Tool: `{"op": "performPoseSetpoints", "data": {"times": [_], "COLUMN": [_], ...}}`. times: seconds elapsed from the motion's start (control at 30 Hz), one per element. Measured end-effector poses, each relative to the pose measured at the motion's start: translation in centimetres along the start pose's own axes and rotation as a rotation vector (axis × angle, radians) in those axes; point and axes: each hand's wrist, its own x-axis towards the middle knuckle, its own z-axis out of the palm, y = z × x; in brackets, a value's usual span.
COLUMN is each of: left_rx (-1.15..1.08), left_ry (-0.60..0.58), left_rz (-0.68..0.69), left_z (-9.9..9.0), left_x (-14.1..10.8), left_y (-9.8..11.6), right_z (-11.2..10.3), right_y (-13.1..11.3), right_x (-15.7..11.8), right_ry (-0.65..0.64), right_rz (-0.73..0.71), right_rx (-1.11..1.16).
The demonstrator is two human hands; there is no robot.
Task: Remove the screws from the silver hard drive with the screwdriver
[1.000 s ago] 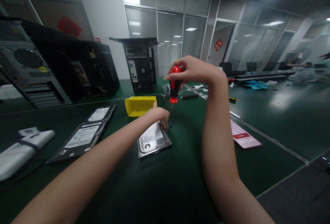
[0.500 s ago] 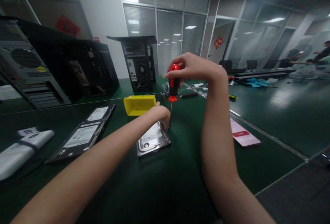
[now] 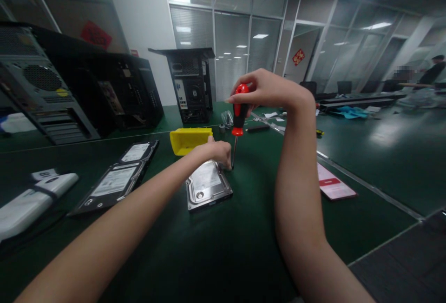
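My right hand [image 3: 258,90] grips a red-and-black screwdriver [image 3: 240,110] by the top of its handle. The screwdriver stands nearly upright, its tip pointing down at the far right corner of a silver hard drive [image 3: 208,187]. That drive lies flat on the green table [image 3: 251,228]. My left hand [image 3: 222,152] is closed beside the lower shaft, over the drive's far edge, with fingertips at the tip. Whatever the left fingers pinch is too small to make out. Just behind the left hand is a yellow plastic bin [image 3: 190,141] on its side.
More hard drives [image 3: 113,180] and a white power strip [image 3: 40,200] lie to the left. Several black computer cases [image 3: 193,87] stand at the back. A pink-and-white card [image 3: 335,183] lies right of my right forearm. Small parts [image 3: 227,119] sit behind the screwdriver.
My left hand has lifted slightly, with its fingers now at the screwdriver's tip. The screwdriver, still in my right hand, leans a little more. The whole view has shifted slightly.
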Motion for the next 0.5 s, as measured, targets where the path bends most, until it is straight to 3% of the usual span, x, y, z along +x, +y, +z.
{"op": "performPoseSetpoints", "data": {"times": [0.17,0.33,0.5], "left_rx": [-0.197,-0.178,0.053], "left_ry": [0.321,0.467,0.542], "left_rz": [0.117,0.212,0.332], "left_z": [2.3,5.4,5.5], "left_x": [-3.3,-5.6,-5.6], "left_y": [-2.8,-3.8,-3.3], "right_z": [0.3,0.7,0.5], "right_y": [0.5,0.6,0.4], "right_x": [0.1,0.4,0.2], "right_ry": [0.085,0.067,0.055], "right_rz": [-0.072,-0.078,-0.064], "right_rx": [0.051,0.079,0.065]}}
